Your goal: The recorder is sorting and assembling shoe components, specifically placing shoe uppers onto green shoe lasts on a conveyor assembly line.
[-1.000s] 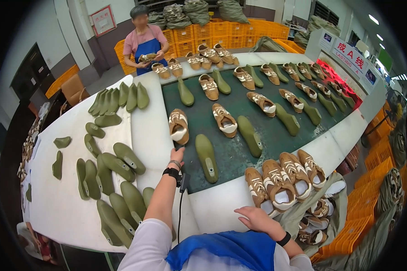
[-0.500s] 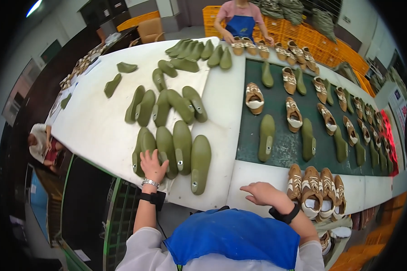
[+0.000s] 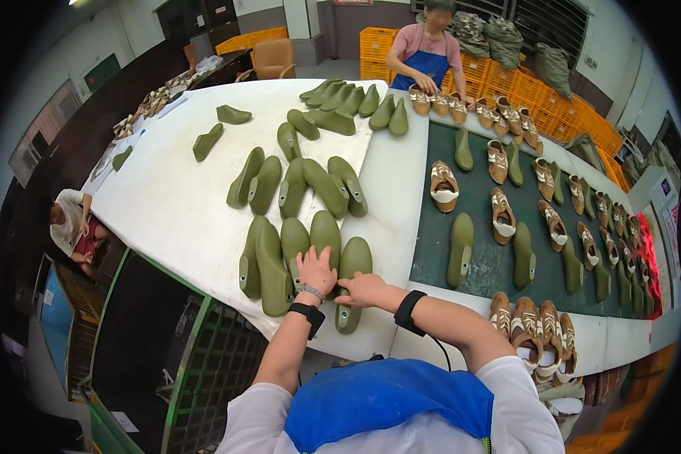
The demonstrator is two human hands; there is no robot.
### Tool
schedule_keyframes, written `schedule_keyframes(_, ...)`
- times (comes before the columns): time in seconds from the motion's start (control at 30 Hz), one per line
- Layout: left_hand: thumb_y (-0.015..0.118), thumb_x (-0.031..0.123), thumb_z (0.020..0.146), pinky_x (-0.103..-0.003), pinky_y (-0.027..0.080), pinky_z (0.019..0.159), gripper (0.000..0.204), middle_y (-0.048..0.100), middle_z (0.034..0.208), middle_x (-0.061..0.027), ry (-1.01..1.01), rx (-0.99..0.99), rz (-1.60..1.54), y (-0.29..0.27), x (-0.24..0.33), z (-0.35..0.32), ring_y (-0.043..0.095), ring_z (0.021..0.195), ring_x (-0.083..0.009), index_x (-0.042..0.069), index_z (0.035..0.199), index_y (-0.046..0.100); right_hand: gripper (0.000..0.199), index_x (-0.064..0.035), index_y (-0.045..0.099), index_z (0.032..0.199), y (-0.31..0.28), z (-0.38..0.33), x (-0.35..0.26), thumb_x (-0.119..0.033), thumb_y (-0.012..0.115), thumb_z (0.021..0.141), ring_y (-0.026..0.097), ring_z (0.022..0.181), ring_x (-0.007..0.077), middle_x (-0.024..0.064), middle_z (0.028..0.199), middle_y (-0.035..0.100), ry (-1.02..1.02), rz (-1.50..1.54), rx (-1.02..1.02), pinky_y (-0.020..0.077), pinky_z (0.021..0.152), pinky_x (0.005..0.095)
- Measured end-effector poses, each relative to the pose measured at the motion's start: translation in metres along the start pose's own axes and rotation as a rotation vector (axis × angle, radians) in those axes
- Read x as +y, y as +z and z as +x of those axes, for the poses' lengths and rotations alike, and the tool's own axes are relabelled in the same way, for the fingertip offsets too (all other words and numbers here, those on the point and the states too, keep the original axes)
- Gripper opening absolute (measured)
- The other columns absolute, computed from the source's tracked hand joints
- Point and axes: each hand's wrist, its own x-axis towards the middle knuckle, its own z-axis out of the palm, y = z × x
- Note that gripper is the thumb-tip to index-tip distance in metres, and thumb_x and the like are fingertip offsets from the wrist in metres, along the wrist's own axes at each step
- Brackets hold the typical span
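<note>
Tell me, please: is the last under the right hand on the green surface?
Off it: the last under the right hand lies on the white tabletop.

Shoe lasts (image 3: 356, 257): olive green, uniform; some with silvery dot (image 3: 463, 268). Sneakers (image 3: 501, 218): brown, white side stripes, white insoles (image 3: 526, 353). Conveyor belt (image 3: 492, 268): dark green, pale scuffs. Bench (image 3: 174, 174): white. Wearer's apron (image 3: 390, 401): blue; sleeves (image 3: 522, 401): white. Wristbands (image 3: 410, 310): black. Bracelet (image 3: 310, 291): silver. Co-worker's apron (image 3: 425, 72): blue; shirt (image 3: 405, 41): pink. Crates (image 3: 374, 44): orange. Sacks (image 3: 554, 68): grey-green. Armchair (image 3: 275, 59): tan. Seated person's top (image 3: 69, 216): white; shorts (image 3: 89, 240): red.
</note>
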Motion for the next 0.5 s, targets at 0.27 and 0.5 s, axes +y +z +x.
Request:
schedule_keyframes(0.27,0.059,0.022,0.071,-0.049,0.023,0.1,0.047,0.048,0.117,-0.0224,0.008,0.0,0.107,0.008,-0.003,0.008,0.048,0.109,-0.0316,0.01,0.115,0.05,0.041,-0.003,0.056,0.111,-0.03,-0.122,0.171,-0.029,0.058,0.08,0.061,0.083,0.0244,0.0139,0.102,0.061,0.085,0.557,0.2,0.0481,0.078,0.0338)
schedule_keyframes(0.5,0.057,0.021,0.074,-0.051,0.02,0.102,0.05,0.045,0.124,-0.0214,-0.008,-0.163,0.115,0.011,0.012,0.019,0.043,0.116,-0.0301,0.011,0.121,0.045,0.027,-0.004,0.06,0.105,-0.054,-0.362,0.21,-0.018,0.058,0.082,0.06,0.075,0.0176,0.0103,0.087,0.064,0.552,0.363,0.855,0.0472,0.068,0.0292)
